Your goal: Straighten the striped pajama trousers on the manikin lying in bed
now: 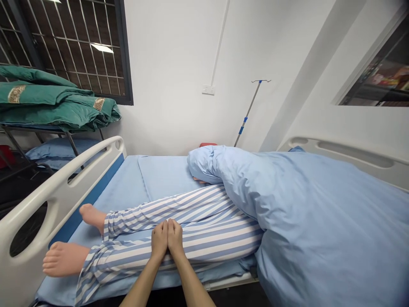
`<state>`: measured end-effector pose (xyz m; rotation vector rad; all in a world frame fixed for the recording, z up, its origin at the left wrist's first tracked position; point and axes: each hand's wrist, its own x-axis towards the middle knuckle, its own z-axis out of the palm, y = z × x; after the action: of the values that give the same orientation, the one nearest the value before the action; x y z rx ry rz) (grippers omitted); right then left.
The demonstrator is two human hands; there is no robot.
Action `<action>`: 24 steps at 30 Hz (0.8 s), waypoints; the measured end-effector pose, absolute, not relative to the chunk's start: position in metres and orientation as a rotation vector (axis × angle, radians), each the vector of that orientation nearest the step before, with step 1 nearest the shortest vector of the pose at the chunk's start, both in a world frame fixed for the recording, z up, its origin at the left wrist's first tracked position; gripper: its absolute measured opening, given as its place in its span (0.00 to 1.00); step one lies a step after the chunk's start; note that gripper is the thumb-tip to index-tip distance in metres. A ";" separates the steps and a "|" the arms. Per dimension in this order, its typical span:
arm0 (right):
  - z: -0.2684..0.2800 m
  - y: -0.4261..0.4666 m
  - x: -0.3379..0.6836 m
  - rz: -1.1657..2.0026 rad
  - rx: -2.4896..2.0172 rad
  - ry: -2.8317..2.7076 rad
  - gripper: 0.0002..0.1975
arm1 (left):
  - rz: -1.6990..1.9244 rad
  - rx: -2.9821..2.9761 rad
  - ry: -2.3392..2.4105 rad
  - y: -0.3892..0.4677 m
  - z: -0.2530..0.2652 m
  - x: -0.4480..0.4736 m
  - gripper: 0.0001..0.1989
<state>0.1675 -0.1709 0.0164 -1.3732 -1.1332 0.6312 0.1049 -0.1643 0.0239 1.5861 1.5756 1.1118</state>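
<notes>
My left hand (159, 239) and my right hand (175, 237) are closed into fists, side by side and touching. In the picture they overlap the near leg of blue-and-white striped trousers (217, 243), around its middle. The stripes beside the fists run straight, with no cloth pulled up into them. Wearing the trousers is a figure lying on the bed, its bare feet (67, 259) smooth like a manikin's. A light blue quilt (306, 213) is folded back over its upper body, hiding it from the thighs up. Part of a hand (200, 181) shows under the quilt's edge.
The bed has a light blue sheet (166, 168), a pale footboard (60, 187) at the left and a headboard (351, 155) at the right. An IV pole (252, 104) stands behind it. Green folded bedding (57, 104) lies on a rack below the barred window (73, 42).
</notes>
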 end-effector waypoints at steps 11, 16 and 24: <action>0.038 -0.172 0.179 0.497 -1.509 -1.419 0.19 | 1.059 1.732 1.559 -0.162 0.018 0.100 0.20; 0.045 -0.175 0.188 0.431 -1.475 -1.476 0.20 | 1.033 1.757 1.569 -0.165 0.020 0.102 0.21; 0.014 -0.180 0.195 0.487 -1.496 -1.317 0.19 | 0.945 1.864 1.694 -0.168 0.023 0.108 0.20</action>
<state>0.1945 -0.1798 0.0138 -1.4959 -1.3173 0.4867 0.1080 -0.1683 0.0226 1.8643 1.6940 0.9448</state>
